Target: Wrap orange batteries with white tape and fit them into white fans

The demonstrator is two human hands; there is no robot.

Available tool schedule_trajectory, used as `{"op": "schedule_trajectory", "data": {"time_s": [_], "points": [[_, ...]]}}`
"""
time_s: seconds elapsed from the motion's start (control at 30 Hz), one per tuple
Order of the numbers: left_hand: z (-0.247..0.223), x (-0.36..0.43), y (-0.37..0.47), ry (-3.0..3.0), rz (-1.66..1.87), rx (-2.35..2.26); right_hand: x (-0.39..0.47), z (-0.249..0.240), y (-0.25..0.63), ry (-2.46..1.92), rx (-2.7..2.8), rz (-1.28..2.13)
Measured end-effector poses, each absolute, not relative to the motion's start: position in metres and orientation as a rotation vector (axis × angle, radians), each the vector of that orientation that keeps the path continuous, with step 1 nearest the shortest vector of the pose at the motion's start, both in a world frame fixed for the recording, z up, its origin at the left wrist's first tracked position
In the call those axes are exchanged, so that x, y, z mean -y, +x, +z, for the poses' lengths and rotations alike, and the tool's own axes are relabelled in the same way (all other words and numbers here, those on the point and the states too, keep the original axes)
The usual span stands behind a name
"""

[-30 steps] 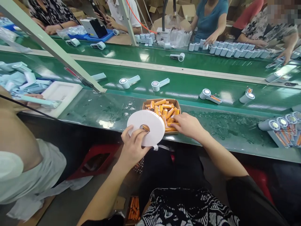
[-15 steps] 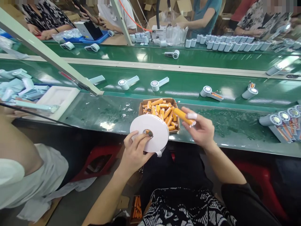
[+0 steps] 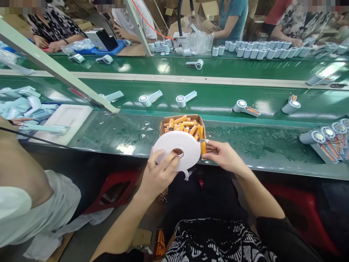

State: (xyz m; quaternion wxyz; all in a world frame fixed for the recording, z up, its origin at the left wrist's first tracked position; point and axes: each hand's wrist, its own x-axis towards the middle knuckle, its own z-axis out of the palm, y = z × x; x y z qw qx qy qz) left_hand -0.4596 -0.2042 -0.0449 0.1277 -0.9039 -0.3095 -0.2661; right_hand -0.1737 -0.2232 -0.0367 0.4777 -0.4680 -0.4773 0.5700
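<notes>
A large white tape roll point(image 3: 176, 145) is held in my left hand point(image 3: 160, 170), whose fingers reach into its centre hole. A loose tape end hangs from its lower edge. My right hand point(image 3: 223, 155) grips an orange cylinder point(image 3: 203, 148) upright, close beside the roll's right edge. Behind the roll, a cardboard box point(image 3: 161, 124) on the table edge holds several orange cylinders point(image 3: 180, 119). The roll hides the front part of the box.
Grey-blue round-headed parts point(image 3: 181, 100) lie on the green conveyor point(image 3: 212, 98). More stand at the right on the bench point(image 3: 253, 145). A slanted metal post point(image 3: 57, 65) crosses the left. A person's bare arm point(image 3: 21, 156) is at the left; others work across the line.
My right hand has moved down and left, turning the orange cylinder from slanted to upright beside the roll. The tape roll has shifted slightly right and tilted flatter.
</notes>
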Motion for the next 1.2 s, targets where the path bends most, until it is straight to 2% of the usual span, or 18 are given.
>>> {"op": "schedule_trajectory", "data": {"time_s": [0.1,0.23,0.3,0.4,0.5,0.6,0.7,0.87,1.0,1.2], "points": [[-0.051,0.206,-0.44,-2.519,-0.844,0.959,0.214,-0.035,-0.176,-1.133,1.068,1.38],[-0.069,0.221,-0.392,-2.277,-1.115,1.216,0.223,-0.069,-0.224,-0.985,0.568,0.947],[-0.079,0.233,-0.371,-2.255,-1.195,1.334,0.225,-0.08,-0.232,-0.94,0.448,0.849],[-0.086,0.249,-0.359,-2.399,-1.144,1.323,0.212,-0.066,-0.188,-0.901,0.45,0.767],[-0.077,0.242,-0.375,-2.574,-1.022,1.199,0.188,-0.034,-0.103,-0.714,0.301,0.392],[-0.049,0.205,-0.406,-2.755,-0.78,1.231,0.185,-0.022,-0.047,-0.668,0.313,0.366],[-0.011,0.156,-0.427,-3.099,-0.506,1.184,0.217,-0.041,-0.042,-0.868,0.374,0.526],[0.025,0.059,-0.392,-3.091,-0.574,1.39,0.271,-0.083,-0.047,-1.175,0.298,0.501],[0.016,-0.041,-0.315,-2.883,0.031,1.465,0.272,-0.083,-0.033,-1.212,0.315,0.473],[-0.03,-0.122,-0.257,-2.88,0.389,1.414,0.262,-0.073,-0.023,-1.205,0.458,0.519]]}}
